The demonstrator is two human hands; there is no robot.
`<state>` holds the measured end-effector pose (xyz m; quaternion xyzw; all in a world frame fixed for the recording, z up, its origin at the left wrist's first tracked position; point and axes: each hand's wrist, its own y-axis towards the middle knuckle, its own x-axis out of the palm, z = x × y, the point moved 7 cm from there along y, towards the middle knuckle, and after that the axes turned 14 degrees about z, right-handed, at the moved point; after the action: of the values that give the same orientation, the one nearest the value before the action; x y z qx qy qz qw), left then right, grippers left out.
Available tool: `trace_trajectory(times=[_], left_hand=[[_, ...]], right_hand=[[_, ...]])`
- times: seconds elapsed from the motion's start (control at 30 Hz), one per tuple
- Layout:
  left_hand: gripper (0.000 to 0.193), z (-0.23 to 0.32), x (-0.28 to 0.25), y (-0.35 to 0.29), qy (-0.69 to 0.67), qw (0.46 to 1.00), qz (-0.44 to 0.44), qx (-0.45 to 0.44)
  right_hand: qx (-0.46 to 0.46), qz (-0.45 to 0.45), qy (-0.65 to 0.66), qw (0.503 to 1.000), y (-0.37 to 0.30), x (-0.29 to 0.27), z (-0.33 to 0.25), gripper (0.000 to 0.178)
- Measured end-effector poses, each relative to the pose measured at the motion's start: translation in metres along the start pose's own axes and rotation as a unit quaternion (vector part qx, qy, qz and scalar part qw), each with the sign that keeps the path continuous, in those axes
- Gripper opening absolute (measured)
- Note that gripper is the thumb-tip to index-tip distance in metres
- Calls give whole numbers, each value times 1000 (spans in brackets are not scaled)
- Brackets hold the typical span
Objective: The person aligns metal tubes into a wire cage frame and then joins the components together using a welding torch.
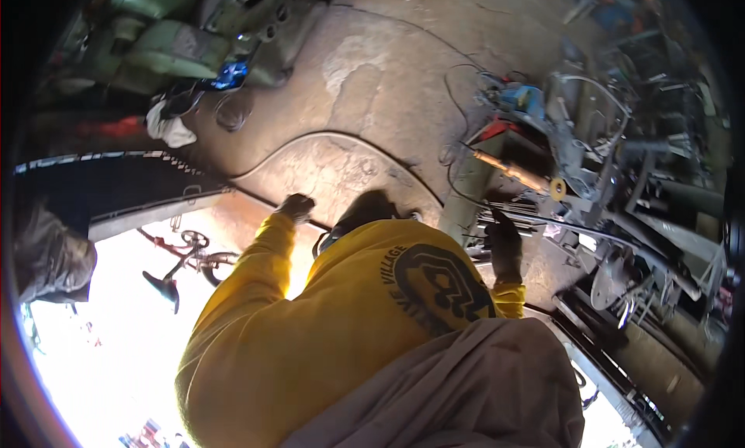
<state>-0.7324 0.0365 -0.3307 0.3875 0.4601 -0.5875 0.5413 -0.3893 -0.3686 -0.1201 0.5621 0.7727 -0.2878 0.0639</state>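
My left hand (296,207) hangs at the end of a yellow sleeve, its fingers curled closed above the floor near a dark strip at the doorway. Nothing shows in it. My right hand (505,248) is dark and stretched forward at the right, beside a bundle of metal rods (535,219). Its fingers blur into the rods, so I cannot tell whether it grips one. Just beyond it lies an orange-brown shaft with a round yellow end (512,171).
A hose (334,134) curves across the concrete floor (372,83). Metal parts and a blue tool (524,100) crowd the right side. Green machinery (174,48) stands at the far left. A bicycle (190,254) is outside in bright light.
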Motion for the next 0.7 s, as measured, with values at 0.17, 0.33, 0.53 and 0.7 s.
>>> trace_trajectory(times=[0.17, 0.33, 0.53, 0.7], left_hand=[[19, 40, 0, 26, -105, 991, 85, -27], [23, -40, -5, 43, -49, 995, -56, -73], [28, -152, -83, 101, -432, 597, -171, -655], [26, -316, -147, 212, -603, 633, -16, -485]], right_hand=[[-97, -33, -80, 992, 44, 19, -12, 36], [-1, -55, 43, 998, 87, 70, -55, 34], [104, -54, 50, 992, 173, 162, -158, 35], [19, -56, 27, 998, 242, 226, -268, 33]])
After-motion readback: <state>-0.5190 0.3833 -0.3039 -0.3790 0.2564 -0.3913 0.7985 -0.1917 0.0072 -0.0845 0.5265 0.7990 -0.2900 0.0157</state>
